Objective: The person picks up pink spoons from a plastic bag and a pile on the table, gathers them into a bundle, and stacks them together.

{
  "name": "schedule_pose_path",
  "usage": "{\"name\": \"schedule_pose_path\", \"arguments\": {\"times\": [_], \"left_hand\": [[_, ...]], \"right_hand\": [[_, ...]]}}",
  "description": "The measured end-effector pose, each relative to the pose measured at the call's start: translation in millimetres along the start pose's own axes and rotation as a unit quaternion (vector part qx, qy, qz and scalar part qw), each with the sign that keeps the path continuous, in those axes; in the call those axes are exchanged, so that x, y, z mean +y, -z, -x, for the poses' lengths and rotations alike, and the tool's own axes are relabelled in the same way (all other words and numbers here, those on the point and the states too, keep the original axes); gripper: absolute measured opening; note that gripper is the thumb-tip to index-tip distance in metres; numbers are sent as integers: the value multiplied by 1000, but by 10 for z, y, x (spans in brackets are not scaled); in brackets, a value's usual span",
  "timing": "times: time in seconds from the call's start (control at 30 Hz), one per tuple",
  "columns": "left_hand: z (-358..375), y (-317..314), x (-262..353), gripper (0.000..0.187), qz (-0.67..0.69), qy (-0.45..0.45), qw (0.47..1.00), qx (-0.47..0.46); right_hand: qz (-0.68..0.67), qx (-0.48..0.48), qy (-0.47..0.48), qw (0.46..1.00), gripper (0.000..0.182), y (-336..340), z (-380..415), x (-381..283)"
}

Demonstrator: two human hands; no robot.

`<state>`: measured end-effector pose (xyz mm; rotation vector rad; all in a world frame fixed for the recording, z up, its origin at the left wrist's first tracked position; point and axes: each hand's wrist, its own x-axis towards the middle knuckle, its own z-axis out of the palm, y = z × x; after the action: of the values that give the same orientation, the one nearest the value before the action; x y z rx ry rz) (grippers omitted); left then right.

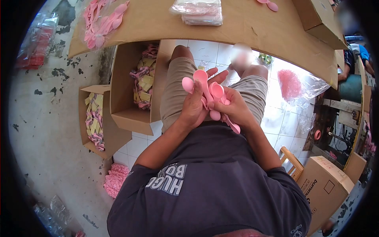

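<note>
Pink plastic spoons (202, 79) are in both hands above my lap. My left hand (192, 106) is closed on spoons, its thumb over the handles and some fingertips stretched out beyond them. My right hand (236, 108) grips several more pink spoons (217, 91), with bowls pointing up and down between its fingers. The two hands are close together, and the spoons overlap, so their handles are partly hidden.
A cardboard-covered table (158, 27) ahead bears a bag of pink spoons (104, 23) and stacked clear plastic bags (202, 14). Left are open cardboard boxes (118, 89) with pink-and-yellow packets. A carton (323, 185) and a plastic bag of pink pieces (290, 85) are right.
</note>
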<state>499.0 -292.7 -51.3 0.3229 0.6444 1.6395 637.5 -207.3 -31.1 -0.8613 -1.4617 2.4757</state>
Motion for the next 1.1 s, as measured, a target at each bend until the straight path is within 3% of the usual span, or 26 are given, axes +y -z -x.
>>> {"name": "schedule_pose_path", "arguments": {"times": [0.1,0.2,0.23,0.3,0.4,0.5,0.6,0.67,0.73,0.8,0.87,0.9,0.97,1.0,1.07,1.1], "left_hand": [[-14,7,28,66,29,-19,999,15],[-15,163,52,59,-27,-49,998,42],[-14,82,88,49,0,-73,991,111],[-9,422,41,42,-30,-113,984,132],[82,384,312,26,-32,-137,973,183],[206,455,734,25,-240,-232,932,144],[167,375,1546,29,-402,-375,826,129],[153,218,2225,32,-502,-326,763,242],[-28,101,2868,32,-605,-336,666,277],[-319,451,3540,30,-754,-312,511,272],[-646,734,3965,34,-835,-254,411,265],[-805,839,4060,34,-835,-260,408,262],[-1085,1006,4168,38,-902,-138,295,284],[-1187,1014,4186,38,-903,-142,294,281],[-1376,1056,4180,39,-905,-43,273,325],[-1455,1095,4186,39,-906,-45,274,320]], "right_hand": [[8,10,5,1000,31,-23,37,-73],[44,35,57,997,32,-10,28,-13],[59,38,58,996,31,21,44,-27],[79,31,66,994,29,63,74,-85],[90,23,38,995,27,75,149,-250],[77,34,34,996,26,52,190,-385],[67,15,39,997,26,15,178,-458],[76,4,37,996,26,-11,161,-470],[92,-8,44,995,26,-31,130,-421],[98,-14,52,994,26,-74,135,-408],[78,-26,50,995,24,-117,152,-379],[65,-22,48,996,22,-153,169,-362],[55,-22,48,997,22,-200,204,-351],[46,-23,41,998,21,-208,225,-343],[30,-20,35,999,21,-207,270,-312],[29,-15,34,999,21,-211,301,-312]]}}
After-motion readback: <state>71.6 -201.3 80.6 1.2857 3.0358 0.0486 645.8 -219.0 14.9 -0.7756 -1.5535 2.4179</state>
